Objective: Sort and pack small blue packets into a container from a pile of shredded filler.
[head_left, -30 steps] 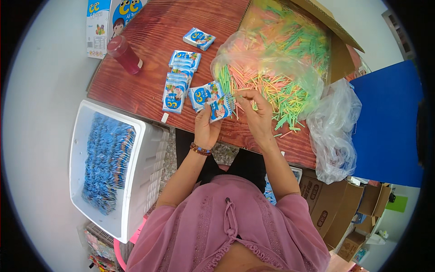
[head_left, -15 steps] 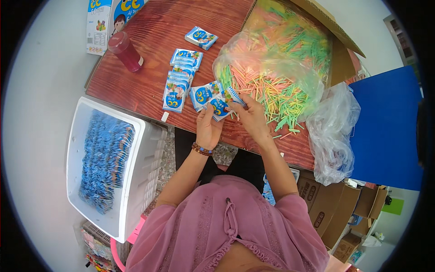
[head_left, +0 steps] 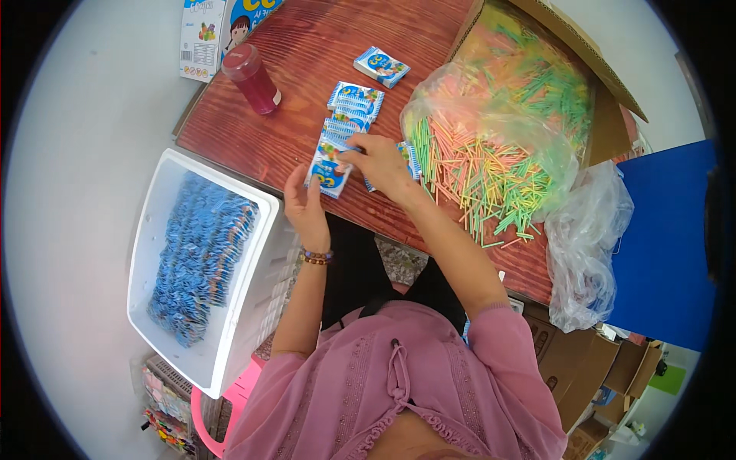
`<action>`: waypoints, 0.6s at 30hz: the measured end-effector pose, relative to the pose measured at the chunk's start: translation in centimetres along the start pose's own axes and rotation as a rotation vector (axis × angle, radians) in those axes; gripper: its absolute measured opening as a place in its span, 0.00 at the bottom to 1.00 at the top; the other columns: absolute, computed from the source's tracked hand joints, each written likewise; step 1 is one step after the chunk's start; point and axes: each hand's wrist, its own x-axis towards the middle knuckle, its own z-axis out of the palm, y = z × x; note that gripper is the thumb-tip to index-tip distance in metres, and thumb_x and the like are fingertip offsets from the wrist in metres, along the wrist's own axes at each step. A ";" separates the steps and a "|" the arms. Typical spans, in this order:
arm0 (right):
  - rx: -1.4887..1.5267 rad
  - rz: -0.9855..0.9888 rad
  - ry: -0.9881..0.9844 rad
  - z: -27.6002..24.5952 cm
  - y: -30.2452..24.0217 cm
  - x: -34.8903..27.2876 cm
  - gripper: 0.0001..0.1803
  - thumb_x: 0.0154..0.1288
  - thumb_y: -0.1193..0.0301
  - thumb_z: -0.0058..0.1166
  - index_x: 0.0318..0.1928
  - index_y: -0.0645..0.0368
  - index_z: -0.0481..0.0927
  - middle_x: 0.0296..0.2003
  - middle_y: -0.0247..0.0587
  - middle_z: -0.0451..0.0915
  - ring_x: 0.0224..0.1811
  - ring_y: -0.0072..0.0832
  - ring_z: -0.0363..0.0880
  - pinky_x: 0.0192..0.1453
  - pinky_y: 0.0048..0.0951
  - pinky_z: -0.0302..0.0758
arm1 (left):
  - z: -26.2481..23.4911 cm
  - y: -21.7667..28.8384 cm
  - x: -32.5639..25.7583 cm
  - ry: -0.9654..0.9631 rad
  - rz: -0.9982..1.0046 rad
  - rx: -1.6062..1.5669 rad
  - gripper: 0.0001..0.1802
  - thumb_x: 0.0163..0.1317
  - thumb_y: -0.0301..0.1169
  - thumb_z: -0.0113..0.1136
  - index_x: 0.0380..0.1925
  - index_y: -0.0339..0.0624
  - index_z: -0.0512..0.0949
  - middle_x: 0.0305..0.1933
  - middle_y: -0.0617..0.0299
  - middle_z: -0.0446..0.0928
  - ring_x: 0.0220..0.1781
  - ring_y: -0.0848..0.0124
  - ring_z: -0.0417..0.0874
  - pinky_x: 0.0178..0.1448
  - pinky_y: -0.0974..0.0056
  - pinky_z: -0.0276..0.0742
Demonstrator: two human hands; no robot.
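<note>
Reddish wooden table (head_left: 307,65) near pale wall (head_left: 84,153) bears blue-white packets (head_left: 354,105).

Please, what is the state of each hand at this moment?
Left hand: open, beside the blue-and-white rectangular plastic packets.
Right hand: fingers over those packets; grip cannot be told.

Packets (head_left: 351,115) lie on the table (head_left: 307,57) — bottle (head_left: 256,84) to their left; sticks (head_left: 491,169) right.

Small flat packets (head_left: 349,126), blue and white with striped ends, lie face up in an overlapping row on the wooden tabletop (head_left: 307,61). A neat pile (head_left: 382,67) sits beyond; another packet (head_left: 413,161), partly hidden, lies to the right.
</note>
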 end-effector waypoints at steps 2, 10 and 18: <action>-0.164 -0.008 0.008 1.2 1.2 1.2 0.11 0.60 0.66 0.58 0.37 0.61 0.81 0.28 0.43 0.83 0.32 0.31 0.82 0.34 0.31 0.75 | -0.4 -0.1 0.8 0.028 0.135 0.136 0.17 0.63 0.26 0.60 0.52 0.35 0.74 0.52 0.57 0.76 0.49 0.71 0.77 0.52 0.65 0.74; -0.434 -0.150 0.282 -1.6 1.7 -0.6 0.12 0.59 0.66 0.59 0.41 0.57 0.81 0.34 0.43 0.82 0.37 0.37 0.81 0.39 0.35 0.75 | -1.3 -0.7 0.0 -0.185 0.524 1.062 0.24 0.59 0.31 0.62 0.57 0.42 0.73 0.57 0.54 0.71 0.61 0.57 0.68 0.65 0.53 0.55; -0.751 -0.085 0.305 -8.8 5.8 -6.2 0.20 0.55 0.63 0.63 0.45 0.62 0.79 0.34 0.44 0.79 0.34 0.37 0.78 0.40 0.35 0.74 | -0.1 -1.1 0.3 -0.167 0.543 1.271 0.28 0.60 0.36 0.62 0.60 0.44 0.70 0.60 0.51 0.67 0.60 0.53 0.66 0.64 0.50 0.55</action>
